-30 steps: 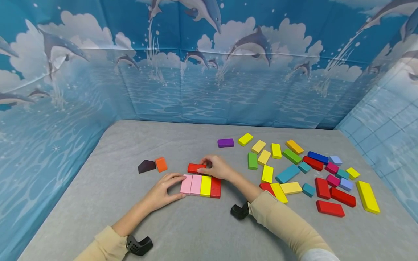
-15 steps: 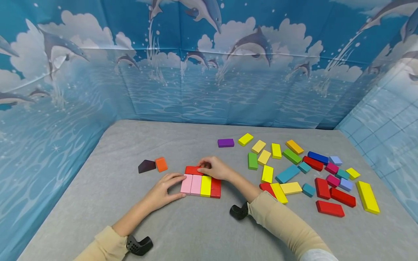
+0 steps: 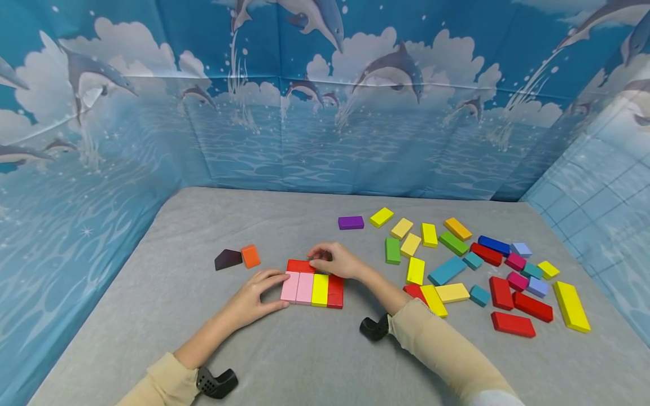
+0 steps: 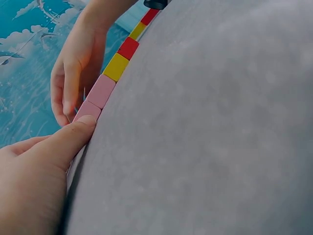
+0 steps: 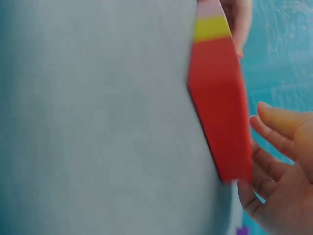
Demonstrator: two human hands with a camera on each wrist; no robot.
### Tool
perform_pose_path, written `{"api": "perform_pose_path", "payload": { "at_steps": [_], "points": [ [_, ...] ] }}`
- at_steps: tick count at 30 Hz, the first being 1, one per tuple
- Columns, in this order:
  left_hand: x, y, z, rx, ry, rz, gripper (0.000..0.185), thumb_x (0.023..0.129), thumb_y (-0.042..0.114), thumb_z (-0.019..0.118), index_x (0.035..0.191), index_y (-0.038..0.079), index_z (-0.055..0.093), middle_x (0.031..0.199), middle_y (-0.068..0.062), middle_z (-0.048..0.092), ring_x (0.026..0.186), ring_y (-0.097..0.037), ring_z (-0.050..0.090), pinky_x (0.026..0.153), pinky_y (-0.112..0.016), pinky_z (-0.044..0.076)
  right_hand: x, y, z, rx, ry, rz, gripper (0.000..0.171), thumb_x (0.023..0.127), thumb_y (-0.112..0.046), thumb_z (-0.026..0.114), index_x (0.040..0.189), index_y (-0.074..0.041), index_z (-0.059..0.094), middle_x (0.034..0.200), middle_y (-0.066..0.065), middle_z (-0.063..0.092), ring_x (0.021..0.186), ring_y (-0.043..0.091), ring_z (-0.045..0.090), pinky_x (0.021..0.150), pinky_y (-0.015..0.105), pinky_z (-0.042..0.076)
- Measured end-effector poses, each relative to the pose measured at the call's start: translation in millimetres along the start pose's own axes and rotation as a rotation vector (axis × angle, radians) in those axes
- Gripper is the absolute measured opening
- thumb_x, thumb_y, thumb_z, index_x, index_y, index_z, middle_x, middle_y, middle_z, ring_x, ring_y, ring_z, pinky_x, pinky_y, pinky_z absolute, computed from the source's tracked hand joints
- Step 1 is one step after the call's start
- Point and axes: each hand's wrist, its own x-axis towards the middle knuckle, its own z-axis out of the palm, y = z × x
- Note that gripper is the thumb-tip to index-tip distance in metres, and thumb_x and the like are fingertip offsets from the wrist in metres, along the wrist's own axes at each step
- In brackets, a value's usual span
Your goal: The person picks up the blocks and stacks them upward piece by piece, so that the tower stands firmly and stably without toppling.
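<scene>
In the head view my left hand [image 3: 253, 296] holds the outer of two pink blocks [image 3: 289, 287]: thumb at its near end, index finger at its far end. These pink blocks stand in a row with a yellow block [image 3: 320, 290] and a red block [image 3: 336, 292]. Another red block [image 3: 298, 266] lies across the row's far side, its right end hidden by my right hand [image 3: 337, 262]. That hand's fingertips are at this block. In the right wrist view nothing shows between the thumb and fingers of my right hand [image 5: 283, 171].
A dark angular block [image 3: 228, 259] and an orange block [image 3: 250, 256] lie at the left. Further back is a purple block [image 3: 351, 223]. Several coloured blocks are scattered to the right, including a long yellow block [image 3: 571, 306]. A dolphin-print curtain [image 3: 325, 141] hangs behind.
The right hand has brought the red block slightly left and towards the person, against the row's far side. Its thumb now sits nearer that block's back edge. The left hand has stayed put.
</scene>
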Motion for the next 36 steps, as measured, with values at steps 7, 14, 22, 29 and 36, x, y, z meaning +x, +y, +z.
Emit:
{"api": "perform_pose_path", "payload": {
  "at_steps": [7,14,22,29,36],
  "points": [
    [-0.8,0.3,0.0,0.004,0.004,0.002,0.054,0.074,0.029,0.076,0.123,0.012,0.058,0.12,-0.004,0.055,0.11,-0.019,0.049,0.092,-0.041,0.042,-36.8,-7.0,-46.1,0.032,0.162,0.0,0.027,0.087,-0.003,0.06,0.111,0.008,0.057,0.099,0.021,0.06,0.089,0.031,0.054,0.079,0.042,0.047],
    [-2.0,0.2,-0.6,0.013,0.01,-0.001,0.054,0.074,0.03,0.076,0.123,0.012,0.059,0.119,-0.005,0.055,0.11,-0.02,0.049,0.092,-0.041,0.043,-77.4,34.7,-81.0,-0.075,0.272,0.169,0.035,0.086,-0.008,0.063,0.118,0.004,0.055,0.106,0.021,0.058,0.092,0.03,0.054,0.078,0.041,0.047],
    [-2.3,-1.0,-0.4,0.011,0.014,0.007,0.054,0.074,0.03,0.076,0.123,0.012,0.058,0.119,-0.004,0.055,0.11,-0.019,0.049,0.092,-0.041,0.043,-101.2,48.6,-85.1,-0.317,0.278,0.326,0.049,0.079,-0.021,0.072,0.119,0.003,0.055,0.103,0.019,0.053,0.092,0.031,0.05,0.078,0.044,0.047],
    [-1.6,-0.5,-1.6,0.01,0.025,0.014,0.054,0.074,0.029,0.076,0.122,0.012,0.059,0.118,-0.004,0.055,0.109,-0.019,0.05,0.092,-0.041,0.043,-96.6,48.0,-74.0,-0.472,0.336,0.293,0.057,0.075,-0.027,0.075,0.12,0.002,0.057,0.096,0.018,0.048,0.081,0.026,0.045,0.066,0.034,0.042],
    [-1.2,0.4,-1.6,0.009,0.016,0.006,0.054,0.074,0.03,0.075,0.122,0.012,0.059,0.119,-0.003,0.055,0.109,-0.019,0.05,0.092,-0.04,0.043,-97.3,50.2,-71.9,-0.418,0.312,0.224,0.045,0.077,-0.012,0.072,0.119,-0.004,0.059,0.111,0.023,0.053,0.091,0.032,0.054,0.076,0.045,0.047]
  ]
}}
